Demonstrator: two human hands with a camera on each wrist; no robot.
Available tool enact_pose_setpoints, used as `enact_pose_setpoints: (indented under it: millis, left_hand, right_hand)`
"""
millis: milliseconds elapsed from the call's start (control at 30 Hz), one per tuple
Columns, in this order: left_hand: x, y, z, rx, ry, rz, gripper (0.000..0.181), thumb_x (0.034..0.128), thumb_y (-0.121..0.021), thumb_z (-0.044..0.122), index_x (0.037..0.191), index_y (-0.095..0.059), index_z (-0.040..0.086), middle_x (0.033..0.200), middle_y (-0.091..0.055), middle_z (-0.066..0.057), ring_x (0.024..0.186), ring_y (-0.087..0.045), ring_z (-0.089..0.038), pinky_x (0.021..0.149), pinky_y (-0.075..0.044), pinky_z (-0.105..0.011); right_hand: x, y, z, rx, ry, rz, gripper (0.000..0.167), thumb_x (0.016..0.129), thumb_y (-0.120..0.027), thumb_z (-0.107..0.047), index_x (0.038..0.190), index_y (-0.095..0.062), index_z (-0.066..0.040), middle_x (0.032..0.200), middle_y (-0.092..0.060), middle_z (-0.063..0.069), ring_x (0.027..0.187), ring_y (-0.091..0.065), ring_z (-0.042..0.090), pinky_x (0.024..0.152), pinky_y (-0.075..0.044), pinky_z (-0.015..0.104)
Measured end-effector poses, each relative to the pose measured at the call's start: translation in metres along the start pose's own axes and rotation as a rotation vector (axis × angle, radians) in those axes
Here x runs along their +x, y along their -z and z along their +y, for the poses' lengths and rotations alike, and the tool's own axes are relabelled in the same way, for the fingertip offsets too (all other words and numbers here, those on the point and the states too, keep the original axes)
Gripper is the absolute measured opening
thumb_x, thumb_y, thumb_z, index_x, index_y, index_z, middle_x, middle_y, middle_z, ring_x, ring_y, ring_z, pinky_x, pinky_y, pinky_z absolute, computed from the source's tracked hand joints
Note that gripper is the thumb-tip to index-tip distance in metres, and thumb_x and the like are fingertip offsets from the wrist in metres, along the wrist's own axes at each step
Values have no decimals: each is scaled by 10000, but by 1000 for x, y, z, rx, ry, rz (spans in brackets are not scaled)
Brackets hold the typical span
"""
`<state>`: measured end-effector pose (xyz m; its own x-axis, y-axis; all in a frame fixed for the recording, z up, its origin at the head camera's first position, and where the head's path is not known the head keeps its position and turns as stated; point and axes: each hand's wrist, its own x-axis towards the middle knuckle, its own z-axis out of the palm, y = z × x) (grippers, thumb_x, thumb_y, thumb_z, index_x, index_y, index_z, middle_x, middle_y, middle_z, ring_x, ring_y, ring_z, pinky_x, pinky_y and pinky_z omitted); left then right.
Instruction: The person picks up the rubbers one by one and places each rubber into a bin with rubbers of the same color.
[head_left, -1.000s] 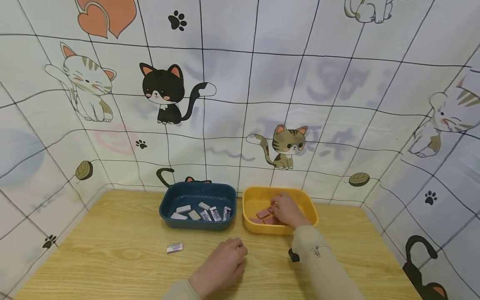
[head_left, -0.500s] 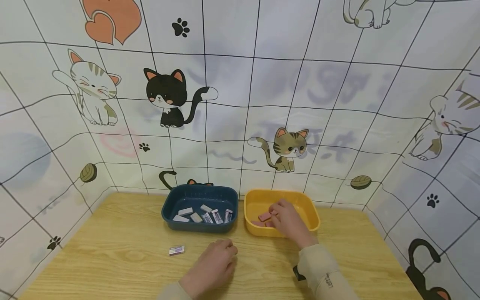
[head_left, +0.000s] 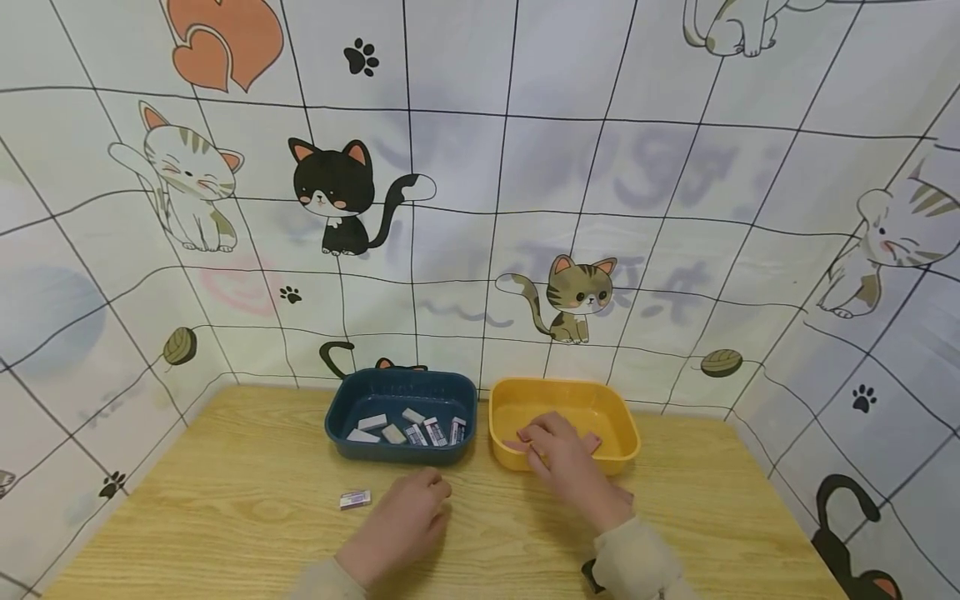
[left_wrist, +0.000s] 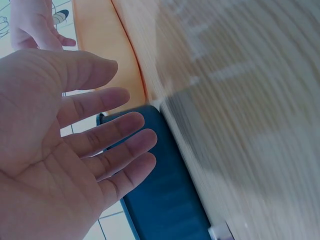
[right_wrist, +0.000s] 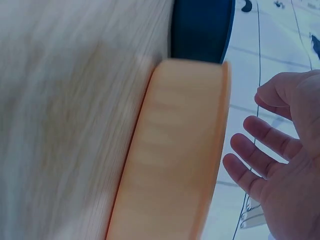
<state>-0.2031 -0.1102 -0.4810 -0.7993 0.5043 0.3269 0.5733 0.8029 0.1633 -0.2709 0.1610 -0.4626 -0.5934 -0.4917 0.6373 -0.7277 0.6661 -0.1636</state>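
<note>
My left hand (head_left: 397, 523) hovers over the table in front of the blue tray (head_left: 401, 454). Its fingers are loosely bent, and the left wrist view shows the palm (left_wrist: 45, 165) holding nothing. To its left lies a single eraser (head_left: 355, 499) in a printed sleeve. Over the front of the yellow tray (head_left: 525, 392) is my right hand (head_left: 566, 467), fingers relaxed, with no object visible between them in the right wrist view. Pink erasers (head_left: 592, 442) in that tray are partly hidden by this hand. A small pink piece (head_left: 625, 494) shows beside the right wrist.
Inside the blue tray are several white erasers (head_left: 435, 432), some in printed sleeves. Both trays stand side by side at the back of the wooden table (head_left: 247, 500), against a wall covering (head_left: 450, 167) with printed cats. A black item (head_left: 592, 575) shows by the right sleeve.
My left hand has moved left, closer to the single eraser. The right hand has come toward the front of the yellow tray, and a pink piece now shows beside its wrist.
</note>
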Motion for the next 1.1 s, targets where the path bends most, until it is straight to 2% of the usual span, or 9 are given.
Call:
enact_pose_setpoints:
  millis: [67, 200, 467, 667, 800, 900, 1100]
  left_hand:
    - [-2, 2, -3, -8, 7, 5, 118, 866, -749, 101, 971, -711, 62, 946, -613, -28, 841, -591, -198, 771, -541, -395]
    - [-6, 7, -10, 3, 20, 1, 116, 860, -762, 92, 954, -706, 55, 924, -602, -30, 815, -585, -200, 753, -543, -392]
    - [-16, 12, -25, 48, 31, 17, 138, 825, -785, 84, 916, -684, 60, 904, -593, -38, 788, -588, -220, 704, -533, -416]
    - [-26, 12, -36, 88, 64, 18, 169, 793, -812, 99, 877, -666, 85, 871, -564, -15, 787, -570, -207, 712, -526, -428]
    - [-31, 13, -43, 107, 74, 29, 181, 773, -813, 92, 879, -665, 89, 858, -559, -14, 790, -569, -209, 689, -517, -430]
    - [-34, 14, -50, 117, 77, 51, 196, 756, -818, 63, 880, -668, 87, 850, -560, -19, 755, -573, -215, 664, -519, -415]
    - [-41, 18, -64, 137, 75, 88, 237, 719, -822, -12, 884, -676, 75, 822, -543, -17, 700, -558, -204, 610, -507, -364]
  right_hand:
    - [0, -1, -5, 2, 18, -6, 217, 841, -788, 22, 1015, -737, -96, 1047, -638, 58, 960, -599, 234, 833, -530, 416]
    - [-1, 0, -18, 1, -17, -60, 240, 852, -798, -16, 1070, -744, -100, 1088, -642, 56, 997, -616, 239, 858, -549, 427]
    - [-3, -2, -36, 34, -27, -103, 190, 886, -764, -46, 1054, -727, -127, 1099, -616, 32, 1006, -574, 189, 902, -526, 414]
    - [-8, -13, -40, 60, 45, -55, 215, 856, -773, -19, 1049, -737, -107, 1081, -628, 41, 931, -588, 176, 834, -535, 386]
    - [-11, -18, -44, 67, 75, -29, 226, 836, -779, -8, 1032, -736, -113, 1067, -630, 36, 981, -605, 196, 866, -531, 399]
    - [-12, -19, -47, 79, 43, -53, 208, 850, -774, -33, 1033, -734, -121, 1069, -614, 8, 1027, -592, 180, 902, -524, 402]
    - [-12, -19, -54, 103, -3, -112, 201, 871, -771, -44, 1053, -738, -122, 1084, -607, -8, 1011, -554, 149, 902, -509, 389]
